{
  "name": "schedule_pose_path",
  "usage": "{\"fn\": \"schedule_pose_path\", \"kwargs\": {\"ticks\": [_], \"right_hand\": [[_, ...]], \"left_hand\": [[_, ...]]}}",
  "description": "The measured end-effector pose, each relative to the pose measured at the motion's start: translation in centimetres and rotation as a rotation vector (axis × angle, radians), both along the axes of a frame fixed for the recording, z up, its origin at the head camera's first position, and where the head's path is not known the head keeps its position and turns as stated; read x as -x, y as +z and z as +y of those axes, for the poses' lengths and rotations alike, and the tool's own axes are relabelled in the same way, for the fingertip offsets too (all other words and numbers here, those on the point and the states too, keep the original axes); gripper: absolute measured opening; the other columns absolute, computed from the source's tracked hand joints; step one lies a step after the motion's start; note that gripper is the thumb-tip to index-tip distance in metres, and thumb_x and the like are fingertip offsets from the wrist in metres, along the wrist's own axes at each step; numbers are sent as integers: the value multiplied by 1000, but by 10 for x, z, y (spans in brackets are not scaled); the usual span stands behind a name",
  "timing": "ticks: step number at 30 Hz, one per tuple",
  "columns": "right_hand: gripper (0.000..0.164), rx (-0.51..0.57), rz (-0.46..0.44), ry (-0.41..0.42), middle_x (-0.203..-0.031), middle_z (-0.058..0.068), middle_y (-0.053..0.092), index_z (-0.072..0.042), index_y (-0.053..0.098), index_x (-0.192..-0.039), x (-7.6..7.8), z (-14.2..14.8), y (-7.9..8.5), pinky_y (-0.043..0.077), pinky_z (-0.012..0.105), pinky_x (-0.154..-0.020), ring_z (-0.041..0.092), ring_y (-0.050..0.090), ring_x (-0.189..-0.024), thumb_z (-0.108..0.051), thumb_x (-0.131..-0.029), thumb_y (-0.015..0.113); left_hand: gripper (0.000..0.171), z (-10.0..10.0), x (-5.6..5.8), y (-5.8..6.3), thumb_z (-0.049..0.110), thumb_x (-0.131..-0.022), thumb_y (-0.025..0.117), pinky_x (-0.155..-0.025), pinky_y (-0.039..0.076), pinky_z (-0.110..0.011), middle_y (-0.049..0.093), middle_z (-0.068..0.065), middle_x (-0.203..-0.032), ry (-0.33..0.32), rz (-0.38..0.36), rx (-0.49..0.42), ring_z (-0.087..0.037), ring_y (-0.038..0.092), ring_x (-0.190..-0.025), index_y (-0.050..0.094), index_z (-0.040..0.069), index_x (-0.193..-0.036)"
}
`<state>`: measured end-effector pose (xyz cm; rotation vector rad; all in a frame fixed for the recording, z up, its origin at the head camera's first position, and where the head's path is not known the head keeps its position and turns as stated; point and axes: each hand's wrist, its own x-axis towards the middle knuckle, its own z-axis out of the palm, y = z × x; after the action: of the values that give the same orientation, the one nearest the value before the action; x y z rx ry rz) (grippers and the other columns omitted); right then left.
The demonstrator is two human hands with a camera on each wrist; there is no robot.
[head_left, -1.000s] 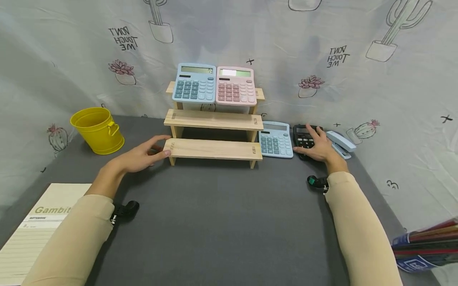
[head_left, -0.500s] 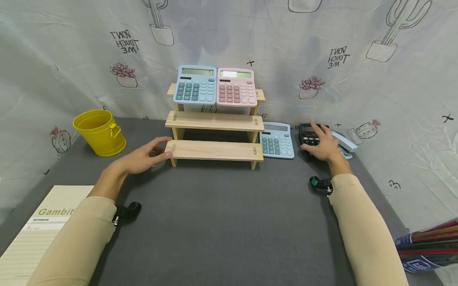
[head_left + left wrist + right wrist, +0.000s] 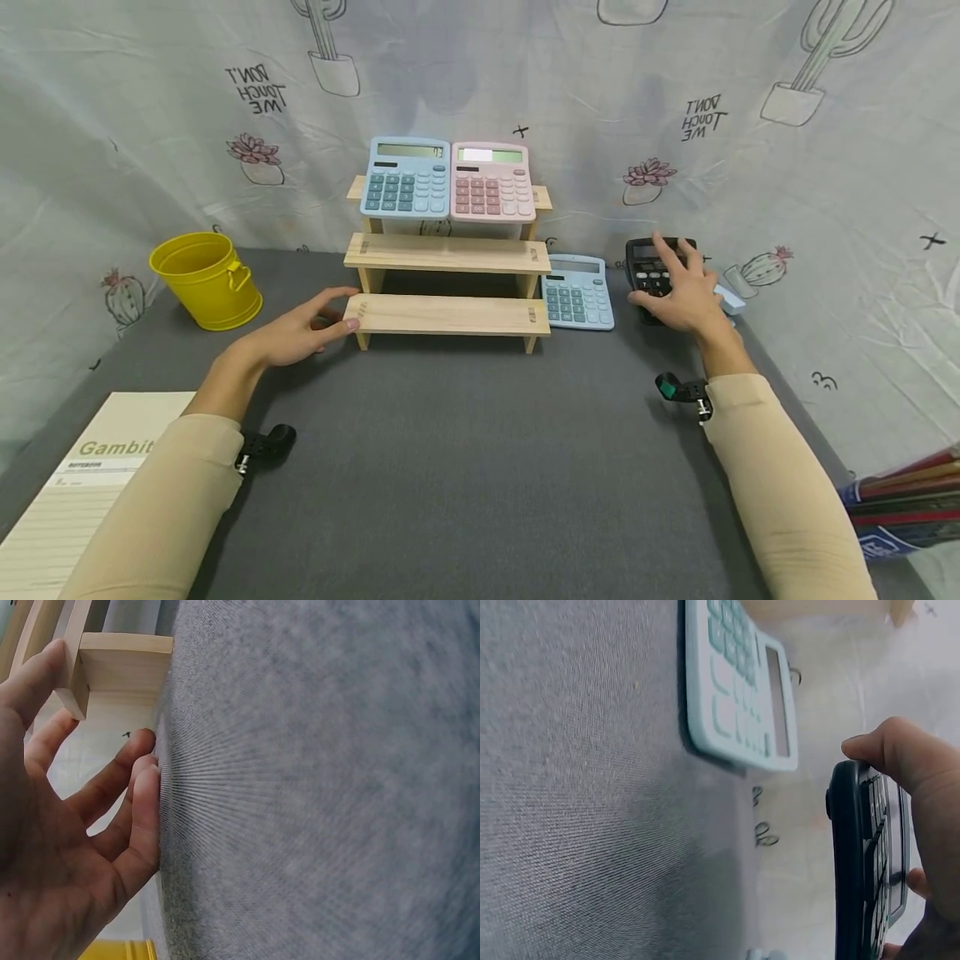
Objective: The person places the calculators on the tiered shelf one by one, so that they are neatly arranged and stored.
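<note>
A three-tier wooden shelf (image 3: 450, 315) stands at the middle back. At its left end, my left hand (image 3: 294, 333) holds the lowest tier between thumb and forefinger; the other fingers are bent near the cloth in the left wrist view. My right hand (image 3: 686, 300) grips a black calculator (image 3: 849, 847) by its edges, the thumb on the near left side. That calculator is raised off the table and tilted. To its left lies a light blue calculator (image 3: 577, 292), beside the shelf. Another blue calculator (image 3: 407, 179) and a pink one (image 3: 491, 183) lean on the top tier.
Behind the right hand, a light blue stapler (image 3: 729, 300) is mostly hidden. A yellow bucket (image 3: 206, 283) stands at the left, with a notebook (image 3: 82, 483) nearer. Pencils in a holder (image 3: 900, 508) are at the right edge. A printed curtain (image 3: 480, 75) hangs behind.
My right hand has moved the black calculator right, then up, away from the blue calculator and in front of the stapler. The left hand stays on the shelf's end.
</note>
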<state>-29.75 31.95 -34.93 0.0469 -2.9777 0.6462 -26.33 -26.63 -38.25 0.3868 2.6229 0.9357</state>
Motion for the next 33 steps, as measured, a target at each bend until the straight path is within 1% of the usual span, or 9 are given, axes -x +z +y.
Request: {"fn": "schedule_pose_path", "kwargs": {"ticks": [3,6,11,18,22,25,29,33], "right_hand": [[94,2,27,19,-172,12,-11,-41,6,-165,-8,-7,3,9,88,-101,68,1,-144,-42,-96,70],[92,-3,53,40,-172,13,-9,-39,10,-165,-16,-12,7,10,88,-101,69,5,-143,-41,-96,70],[92,-14,93,62,-172,13,-10,-39,11,-165,-29,-16,13,13,89,-98,68,8,-143,-42,-95,71],[92,-29,144,111,-172,14,-10,-39,16,-165,-44,-29,21,13,90,-96,68,6,-143,-38,-93,73],[92,-35,170,145,-172,16,-7,-38,18,-165,-51,-38,27,14,90,-95,70,6,-143,-37,-92,74],[92,-45,188,153,-172,15,-6,-39,19,-164,-55,-44,32,13,90,-96,69,7,-143,-38,-91,75],[92,-54,202,166,-172,13,-4,-40,22,-164,-60,-53,40,12,90,-99,66,8,-146,-38,-89,75],[91,-53,205,197,-172,12,-3,-41,23,-163,-64,-62,46,13,88,-101,61,8,-148,-39,-89,76]], "left_hand": [[79,0,-1,1,63,-102,50,-89,54,-51,40,-30,-152,3,0,8,-36,65,-109,12,33,-164],[79,1,-2,1,63,-102,50,-90,54,-52,40,-30,-152,2,1,6,-37,65,-110,13,33,-164],[79,3,-2,2,63,-102,50,-90,54,-52,40,-30,-152,-2,5,2,-37,65,-110,14,31,-164],[79,1,-2,2,63,-102,50,-89,54,-51,40,-31,-152,-3,-1,3,-36,65,-109,13,32,-164],[79,1,-2,2,63,-102,50,-88,54,-50,40,-31,-152,-5,-4,3,-36,65,-109,13,31,-164],[79,1,-1,2,63,-102,50,-89,54,-51,39,-31,-152,-7,-5,3,-37,64,-111,12,32,-164],[78,1,-1,2,62,-102,50,-89,54,-50,39,-31,-152,-10,-1,0,-37,64,-110,13,32,-164],[78,1,-2,3,61,-103,50,-89,54,-50,39,-31,-152,-9,-1,-5,-36,64,-109,13,31,-164]]}}
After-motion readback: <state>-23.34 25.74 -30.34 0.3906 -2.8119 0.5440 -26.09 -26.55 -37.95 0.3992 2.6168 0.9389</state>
